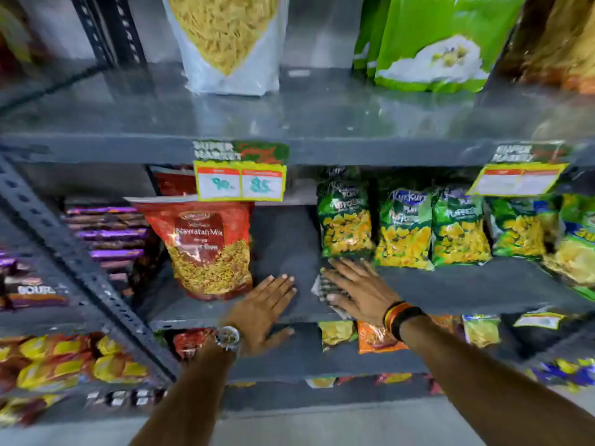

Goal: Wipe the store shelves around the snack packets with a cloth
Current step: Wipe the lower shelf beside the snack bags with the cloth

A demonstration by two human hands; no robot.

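Observation:
A grey metal shelf (450, 284) runs across the middle of the view. My right hand (357, 291) lies flat on it, pressing a crumpled cloth (323, 288) against the bare patch in front of the green Kurkure packets (402, 230). My left hand (262, 309) rests open at the shelf's front edge, fingers spread, just right of a red Navratan Mix packet (206, 249). It holds nothing. The cloth shows only at the right hand's left side; the rest is hidden under the palm.
A price tag (240, 185) hangs from the upper shelf (289, 117), which carries a white snack bag (228, 43) and green bags (434, 43). A slotted upright (80, 268) stands left, with purple packets (109, 233) behind. More packets (376, 336) fill the shelf below.

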